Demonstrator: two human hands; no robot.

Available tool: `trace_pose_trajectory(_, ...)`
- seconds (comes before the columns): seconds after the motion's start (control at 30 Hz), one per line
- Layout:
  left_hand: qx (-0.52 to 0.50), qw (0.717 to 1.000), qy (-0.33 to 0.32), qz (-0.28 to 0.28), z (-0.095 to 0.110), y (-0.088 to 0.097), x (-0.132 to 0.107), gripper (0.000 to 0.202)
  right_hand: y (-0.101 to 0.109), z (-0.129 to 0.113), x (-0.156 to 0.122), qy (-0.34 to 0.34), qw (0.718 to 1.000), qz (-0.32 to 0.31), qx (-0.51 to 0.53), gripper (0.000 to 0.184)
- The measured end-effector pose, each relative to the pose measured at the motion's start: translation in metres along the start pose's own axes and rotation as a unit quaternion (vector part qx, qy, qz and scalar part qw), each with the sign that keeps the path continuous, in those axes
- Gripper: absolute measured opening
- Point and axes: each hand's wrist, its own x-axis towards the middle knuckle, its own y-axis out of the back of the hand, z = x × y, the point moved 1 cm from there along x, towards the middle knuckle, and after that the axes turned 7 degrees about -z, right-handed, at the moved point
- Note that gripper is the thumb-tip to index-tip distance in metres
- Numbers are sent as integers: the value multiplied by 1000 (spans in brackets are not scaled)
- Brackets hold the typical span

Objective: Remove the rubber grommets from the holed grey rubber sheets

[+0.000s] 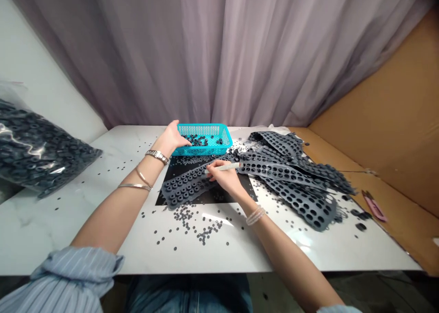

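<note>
My left hand reaches over the near left corner of a turquoise plastic basket that holds several small dark rubber rings; its fingers curl at the basket's rim, and whether they hold a ring is hidden. My right hand is closed on a thin white pen-like tool, its tip pressed on a grey rubber strip full of rings. That strip lies on a black mat on the white table.
A heap of punched-out grey rubber sheets lies to the right. Small dark discs are scattered over the table. A clear bag of rings sits at the far left. Pink snips rest on cardboard at the right.
</note>
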Motion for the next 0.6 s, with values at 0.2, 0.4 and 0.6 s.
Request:
trace_pose_trajectory(0.2,172,979,-102,24,-34,-2,-63,28,5,-4,-6,-29,998,-50,-18,15)
trace_pose_trajectory(0.4,639,754,-114,-103,-80,1,-120,22,1,-6,-13,-6,989,-109,-101,10)
trace_pose_trajectory(0.6,702,692,-126,-108,-89,0,-123,24,-7,-4,-15,16,983,-109,-146,14)
